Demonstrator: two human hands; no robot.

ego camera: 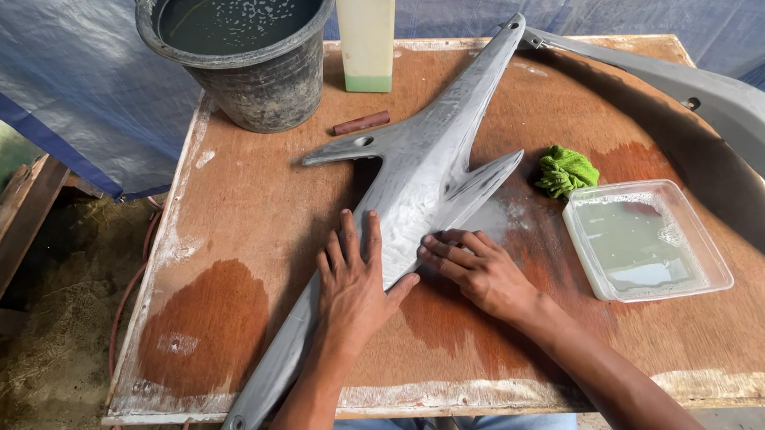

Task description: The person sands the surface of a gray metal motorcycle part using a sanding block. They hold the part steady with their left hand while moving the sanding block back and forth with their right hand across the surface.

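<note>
The left hand [351, 283] is lying open and flat, steadying the long grey branching plastic panel [424, 177] on the wet plywood table [251, 241], while the right hand's [483, 271] extended fingertips are pressing its edge.

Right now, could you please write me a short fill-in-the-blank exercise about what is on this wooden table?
1. Both hands rest on the long ____ panel, the left hand flat on it.
2. The fingertips of the right hand touch the panel's ____ edge.
3. The crumpled cloth beside the clear tray is ____.
4. The dark bucket at the table's far edge holds ____.

Missing words: grey; right; green; water
</note>
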